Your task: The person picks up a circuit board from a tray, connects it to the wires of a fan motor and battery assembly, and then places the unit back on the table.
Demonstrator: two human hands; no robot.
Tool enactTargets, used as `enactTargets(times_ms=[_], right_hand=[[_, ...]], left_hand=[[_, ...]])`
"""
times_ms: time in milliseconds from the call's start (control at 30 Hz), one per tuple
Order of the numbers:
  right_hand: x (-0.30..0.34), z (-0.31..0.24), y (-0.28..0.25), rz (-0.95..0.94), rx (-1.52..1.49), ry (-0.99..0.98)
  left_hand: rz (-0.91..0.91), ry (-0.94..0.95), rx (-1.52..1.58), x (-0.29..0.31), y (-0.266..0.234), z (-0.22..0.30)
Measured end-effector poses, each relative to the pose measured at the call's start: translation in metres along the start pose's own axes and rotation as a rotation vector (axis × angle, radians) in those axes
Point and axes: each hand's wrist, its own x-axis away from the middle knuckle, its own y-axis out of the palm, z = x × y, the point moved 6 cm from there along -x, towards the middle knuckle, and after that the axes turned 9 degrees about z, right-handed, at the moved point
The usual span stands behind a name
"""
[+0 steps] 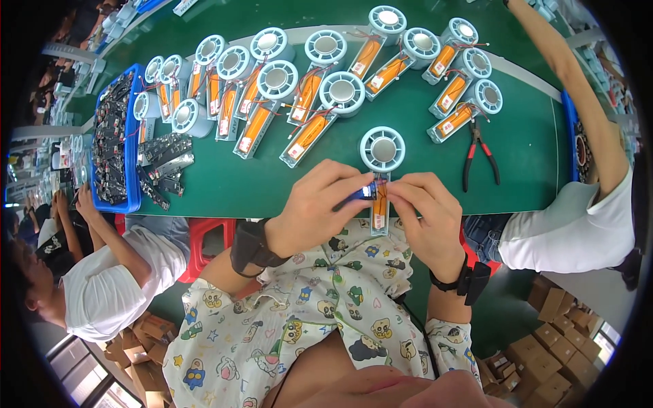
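Observation:
In front of me at the table's near edge lies a light-blue handheld-fan-like unit (382,149), with a round slotted head and an open handle. An orange battery (379,221) sits in that handle, which points toward me. My left hand (316,197) pinches a small dark circuit board (360,193) over the handle's upper part. Thin red and dark wires run there, between my hands. My right hand (430,211) has its thumb and fingertips pressed together at these wires beside the board. Fingers hide the exact contact point.
Several similar units (342,94) stand across the green table (517,163). Red-handled pliers (481,155) lie at the right. On the left are loose circuit boards (163,163) and a blue tray (133,194) full of boards. People sit on both sides; one's arm (571,75) reaches across the right.

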Motion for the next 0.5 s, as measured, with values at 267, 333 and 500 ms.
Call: enactTargets(times_ms=[267,333,500], right_hand=[[-0.012,0.002,0.002,-0.113,-0.023,0.104],[-0.010,0.004,0.004,-0.187,-0.045,0.187],[-0.007,0.017,0.012,-0.259,-0.037,0.257]], left_hand=[[0.072,-0.451,0.424,0.011,0.008,-0.025],[0.082,-0.517,0.514,0.017,0.012,-0.027],[-0.002,-0.665,0.700,0.024,0.026,-0.024]])
